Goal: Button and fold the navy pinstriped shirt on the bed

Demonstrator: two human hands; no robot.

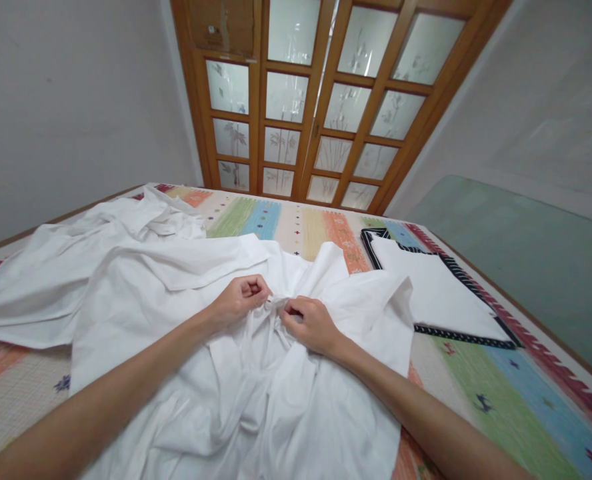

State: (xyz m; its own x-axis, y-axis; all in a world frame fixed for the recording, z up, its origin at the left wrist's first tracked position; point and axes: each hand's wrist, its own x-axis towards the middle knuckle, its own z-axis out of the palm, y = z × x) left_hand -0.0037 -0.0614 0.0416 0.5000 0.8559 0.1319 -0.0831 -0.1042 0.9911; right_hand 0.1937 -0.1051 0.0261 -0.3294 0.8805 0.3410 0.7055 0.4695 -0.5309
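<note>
Grey wall on the left, paler wall on the right side. Between them, wood-framed doors with glass panes, plant motifs on several.

Striped cover on the work surface: orange, green, blue and cream bands, small figures, maroon toothed border along the right side.

White garment lies on the cover in front of the person, filling the center and near area. Far part fairly flat, near part rumpled, folds converging on 1 gathered spot around mid-view. Greenish panel along the right wall.

More white fabric heaped at left, against the garment; can't tell if it's the same piece.

Folded white cloth with black patterned edging, flat at right, just beside the garment.

Cardboard piece on the upper left of the doors.

2 hands, close together, not touching. Left hand: fingers curled, thumb and index pinching the garment at the gather. Right hand: also curled, pinching the same gather from the right.

Tiny dark spot by the left fingertips; too small to identify.
</note>
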